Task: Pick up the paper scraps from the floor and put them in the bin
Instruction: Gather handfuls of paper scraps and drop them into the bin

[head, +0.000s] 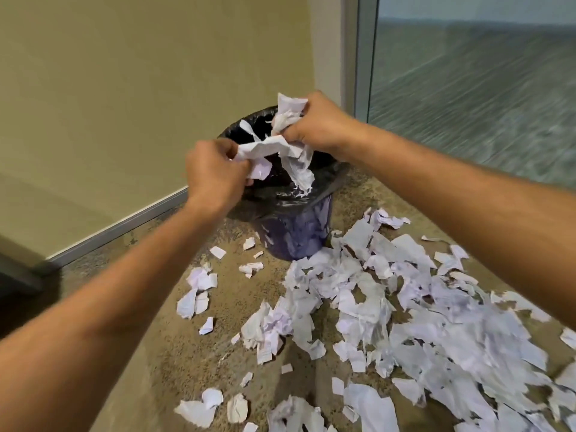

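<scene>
Both hands hang right over the mouth of the bin (299,232), a purple tub lined with a black bag (324,182) that stands in the corner where the beige wall (124,104) meets a frosted glass panel (467,104). The left hand (215,176) has its fingers curled tight round one end of a crumpled wad of paper scraps (290,141), and the right hand (314,123) grips the other end in a closed fist, so the wad stretches between them above the opening, with a loose tail dangling into the liner. Far more scraps (389,307) lie on the speckled floor (156,353), heaped thickest on the near right side of the bin and thinning to single bits on its near left. The paper looks very light, soft and easily torn; it should crush down without resistance, so bunching a handful from the middle of the heap seems better than pinching at edges, which may rip or shed pieces. The liner rim sags wide, giving a generous target. The wall and glass close in behind the bin; the near side is open for reaching.
</scene>
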